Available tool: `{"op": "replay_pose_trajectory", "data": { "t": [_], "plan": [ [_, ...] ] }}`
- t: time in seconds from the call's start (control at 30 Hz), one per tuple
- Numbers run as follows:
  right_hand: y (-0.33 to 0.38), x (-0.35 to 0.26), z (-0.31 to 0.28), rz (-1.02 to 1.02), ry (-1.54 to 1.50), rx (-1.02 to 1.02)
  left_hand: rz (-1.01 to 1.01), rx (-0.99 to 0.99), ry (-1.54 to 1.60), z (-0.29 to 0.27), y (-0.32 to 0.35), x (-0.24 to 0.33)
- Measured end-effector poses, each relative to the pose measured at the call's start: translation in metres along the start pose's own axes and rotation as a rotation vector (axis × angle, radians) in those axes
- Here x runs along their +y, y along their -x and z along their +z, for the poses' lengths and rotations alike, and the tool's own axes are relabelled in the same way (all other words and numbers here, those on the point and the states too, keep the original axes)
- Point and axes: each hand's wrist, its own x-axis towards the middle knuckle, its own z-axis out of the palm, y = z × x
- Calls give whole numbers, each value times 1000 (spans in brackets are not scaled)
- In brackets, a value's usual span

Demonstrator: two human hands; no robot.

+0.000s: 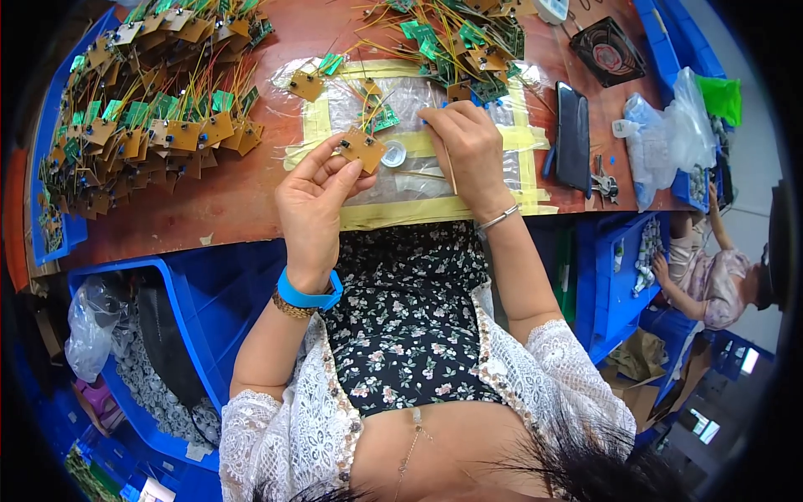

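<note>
My left hand (314,201) pinches a small tan circuit board (362,149) by its lower edge, thumb and fingers closed on it, held just above the taped plastic sheet (468,138) on the red-brown table (234,201). My right hand (468,151) is curled, fingertips at a blue-tipped piece near the far boards; a thin stick (449,171) runs under the palm. Whether the fingers actually clamp that piece, I cannot tell. A small clear round cap (393,154) lies on the sheet between my hands. A heap of boards with yellow and green wires (150,109) sits to the left, a second heap (460,42) ahead. Risks, as I judge them: the pinch is only on the board's edge, so it could twist or drop; loose wires from the near heap could snag my right wrist; the cap could get knocked off the sheet.
</note>
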Motion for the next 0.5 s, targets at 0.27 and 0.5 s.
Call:
{"op": "replay_pose_trajectory", "data": {
  "t": [0.27,0.5],
  "plan": [
    [-7,0,3,-49,36,-51,4,-16,-24,0,-1,-1],
    [-5,-27,-1,-19,-151,85,13,-58,-59,1,0,-2]
  ]
}}
